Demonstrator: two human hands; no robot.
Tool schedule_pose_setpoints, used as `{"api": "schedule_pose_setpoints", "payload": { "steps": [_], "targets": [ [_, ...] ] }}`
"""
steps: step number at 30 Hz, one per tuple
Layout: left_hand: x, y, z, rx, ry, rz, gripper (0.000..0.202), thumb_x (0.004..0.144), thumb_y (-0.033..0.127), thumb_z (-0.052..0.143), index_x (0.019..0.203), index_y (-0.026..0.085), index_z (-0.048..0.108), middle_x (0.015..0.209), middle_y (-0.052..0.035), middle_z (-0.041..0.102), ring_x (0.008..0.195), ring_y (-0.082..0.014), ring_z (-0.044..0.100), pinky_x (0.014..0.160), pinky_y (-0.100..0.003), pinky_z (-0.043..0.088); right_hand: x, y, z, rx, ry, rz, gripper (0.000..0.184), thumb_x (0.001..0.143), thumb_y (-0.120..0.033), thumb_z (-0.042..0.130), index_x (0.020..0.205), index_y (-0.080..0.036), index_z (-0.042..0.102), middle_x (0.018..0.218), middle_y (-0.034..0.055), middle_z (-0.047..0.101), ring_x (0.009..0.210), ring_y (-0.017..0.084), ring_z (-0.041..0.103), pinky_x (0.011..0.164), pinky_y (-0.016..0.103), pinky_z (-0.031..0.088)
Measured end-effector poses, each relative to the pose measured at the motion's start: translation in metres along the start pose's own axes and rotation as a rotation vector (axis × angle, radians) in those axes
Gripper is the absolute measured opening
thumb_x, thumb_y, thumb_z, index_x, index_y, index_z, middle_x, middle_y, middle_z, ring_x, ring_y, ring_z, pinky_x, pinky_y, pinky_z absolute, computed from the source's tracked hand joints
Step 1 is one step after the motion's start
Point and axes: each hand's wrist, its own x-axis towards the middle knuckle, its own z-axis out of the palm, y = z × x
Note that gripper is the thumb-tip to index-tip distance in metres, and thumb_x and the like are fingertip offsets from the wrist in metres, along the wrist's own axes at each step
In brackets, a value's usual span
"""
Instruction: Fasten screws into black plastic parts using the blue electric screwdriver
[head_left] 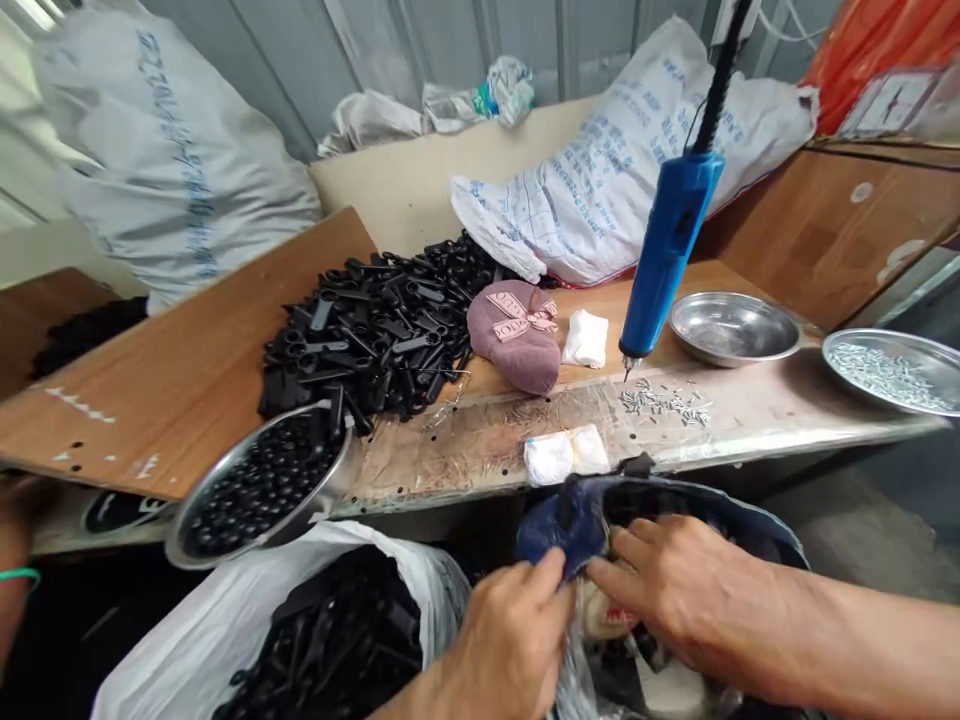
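My left hand (510, 635) and my right hand (675, 600) both pinch the edge of a dark blue cloth piece (570, 530). It sits at the mouth of a dark-rimmed bag (705, 505) holding crumpled mixed material. Just left of my left hand, a white sack (217, 640) holds black plastic parts, possibly zipper pulls. A small heap of white cloth (566, 455) lies on the bench edge beyond my hands. Past it, a blue handheld electric tool (667, 255) hangs by its cord above scattered small metal pieces (664, 402).
A heap of black plastic pulls (367, 330) lies on the wooden board (172, 370), beside a steel bowl of black beads (259, 490). A mauve cap (517, 335) and steel dishes (731, 328) stand beyond. Another person's arm (15, 570) shows at far left. White sacks fill the back.
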Motion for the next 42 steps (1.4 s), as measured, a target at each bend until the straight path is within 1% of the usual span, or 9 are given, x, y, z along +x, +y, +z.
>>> {"api": "schedule_pose_setpoints", "payload": {
  "steps": [4, 8, 12, 17, 24, 29, 35, 39, 42],
  "targets": [
    [-0.003, -0.007, -0.018, -0.219, 0.0, 0.073, 0.035, 0.09, 0.044, 0.041, 0.097, 0.023, 0.067, 0.097, -0.0062, 0.066, 0.071, -0.0162, 0.063, 0.063, -0.026, 0.052, -0.007, 0.003, 0.002, 0.092, 0.032, -0.011, 0.025, 0.077, -0.008, 0.044, 0.094, -0.023, 0.055, 0.098, 0.0049, 0.06, 0.078, 0.019, 0.056, 0.061, 0.03, 0.045],
    [0.017, -0.044, -0.039, -0.629, 0.018, -0.22, 0.042, 0.089, 0.048, 0.044, 0.072, 0.02, 0.07, 0.088, -0.0049, 0.066, 0.079, -0.0128, 0.061, 0.072, -0.022, 0.049, -0.016, 0.003, -0.017, 0.025, 0.154, -0.063, 0.027, 0.086, -0.017, 0.04, 0.102, -0.024, 0.061, 0.108, 0.0073, 0.062, 0.095, 0.021, 0.059, 0.075, 0.031, 0.05],
    [0.056, -0.073, -0.006, -0.595, 0.174, -0.422, 0.026, 0.083, 0.031, 0.055, 0.067, 0.015, 0.066, 0.092, -0.0073, 0.064, 0.084, -0.0153, 0.06, 0.076, -0.026, 0.046, -0.019, 0.004, -0.021, -0.03, 0.097, -0.063, 0.025, 0.084, -0.034, 0.055, 0.106, -0.026, 0.063, 0.129, 0.0053, 0.053, 0.124, 0.029, 0.044, 0.098, 0.045, 0.044],
    [0.084, -0.081, 0.017, -0.815, 0.26, -0.488, 0.032, 0.085, 0.039, 0.048, 0.076, 0.012, 0.065, 0.081, -0.0067, 0.064, 0.074, -0.0142, 0.058, 0.071, -0.026, 0.046, -0.037, 0.007, -0.026, 0.043, -0.008, -0.038, 0.039, 0.076, -0.026, 0.058, 0.115, -0.031, 0.061, 0.145, 0.0012, 0.036, 0.136, 0.033, 0.026, 0.106, 0.052, 0.035],
    [0.098, -0.086, 0.001, -0.538, -0.006, -0.375, 0.021, 0.079, 0.032, 0.054, 0.074, 0.014, 0.065, 0.074, -0.0024, 0.062, 0.065, -0.0117, 0.053, 0.061, -0.023, 0.041, -0.044, 0.007, 0.02, -0.118, 0.105, 0.037, 0.058, 0.062, -0.021, 0.061, 0.12, -0.027, 0.058, 0.146, 0.0083, 0.033, 0.134, 0.038, 0.027, 0.102, 0.056, 0.039],
    [0.168, -0.081, -0.005, -0.323, -0.092, -0.284, 0.022, 0.081, 0.033, 0.051, 0.074, 0.017, 0.066, 0.082, -0.0032, 0.066, 0.079, -0.0155, 0.059, 0.073, -0.026, 0.043, -0.036, 0.006, 0.016, -0.045, 0.012, 0.094, 0.031, 0.075, -0.032, 0.059, 0.104, -0.023, 0.061, 0.148, 0.0087, 0.029, 0.138, 0.038, 0.014, 0.104, 0.065, 0.028],
    [0.282, -0.106, 0.044, -0.049, -0.153, -0.461, 0.046, 0.081, 0.033, 0.05, 0.116, 0.003, 0.052, 0.114, -0.0263, 0.058, 0.11, -0.0351, 0.054, 0.092, -0.045, 0.039, -0.063, 0.012, -0.019, -0.062, 0.283, 0.258, 0.02, 0.082, -0.032, 0.058, 0.099, -0.023, 0.064, 0.139, 0.009, 0.041, 0.136, 0.032, 0.024, 0.1, 0.05, 0.042],
    [0.307, -0.128, 0.085, 0.034, -0.218, -0.577, 0.057, 0.077, 0.024, 0.055, 0.127, 0.0, 0.039, 0.117, -0.0314, 0.054, 0.114, -0.0388, 0.051, 0.093, -0.049, 0.039, -0.089, 0.023, -0.008, -0.074, 0.303, 0.365, 0.019, 0.083, -0.026, 0.056, 0.1, -0.021, 0.064, 0.14, 0.0095, 0.039, 0.132, 0.032, 0.031, 0.096, 0.048, 0.046],
    [0.31, -0.126, 0.086, 0.042, -0.211, -0.587, 0.051, 0.078, 0.017, 0.051, 0.126, 0.006, 0.041, 0.115, -0.0257, 0.057, 0.111, -0.0349, 0.055, 0.091, -0.046, 0.042, -0.102, 0.03, -0.005, -0.064, 0.285, 0.414, 0.017, 0.085, -0.027, 0.053, 0.098, -0.022, 0.064, 0.139, 0.0086, 0.041, 0.129, 0.03, 0.035, 0.095, 0.045, 0.048]
  ]
}}
